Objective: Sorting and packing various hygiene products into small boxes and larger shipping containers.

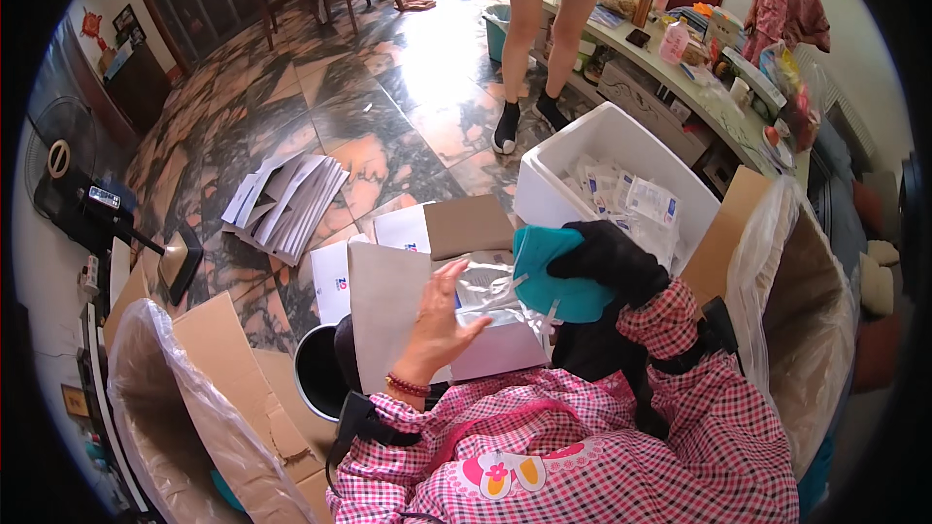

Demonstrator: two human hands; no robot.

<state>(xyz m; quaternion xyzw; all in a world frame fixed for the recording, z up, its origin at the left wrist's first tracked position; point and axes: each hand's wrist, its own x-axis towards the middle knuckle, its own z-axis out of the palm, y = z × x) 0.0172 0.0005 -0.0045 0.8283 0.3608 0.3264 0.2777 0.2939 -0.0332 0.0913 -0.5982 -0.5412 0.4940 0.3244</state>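
Observation:
My right hand (607, 257), in a black glove, grips teal face masks (553, 277) with pale strap ends; how many there are I cannot tell. Bare and with fingers apart, my left hand (442, 325) is held over an open carton (500, 349) in front of me. The carton is lined with a clear plastic bag (485, 283), and its flaps stand spread, the wide grey-white flap (386, 303) beside my left hand. A red bead bracelet circles my left wrist. The left hand holds nothing.
A white foam box (553, 196) holds small clear packets (631, 199). Flattened cartons (286, 206) are stacked on the marble floor. Plastic-lined cardboard boxes stand at my left (155, 378) and right (791, 272). A person (524, 29) stands ahead. A fan (73, 184) is at left.

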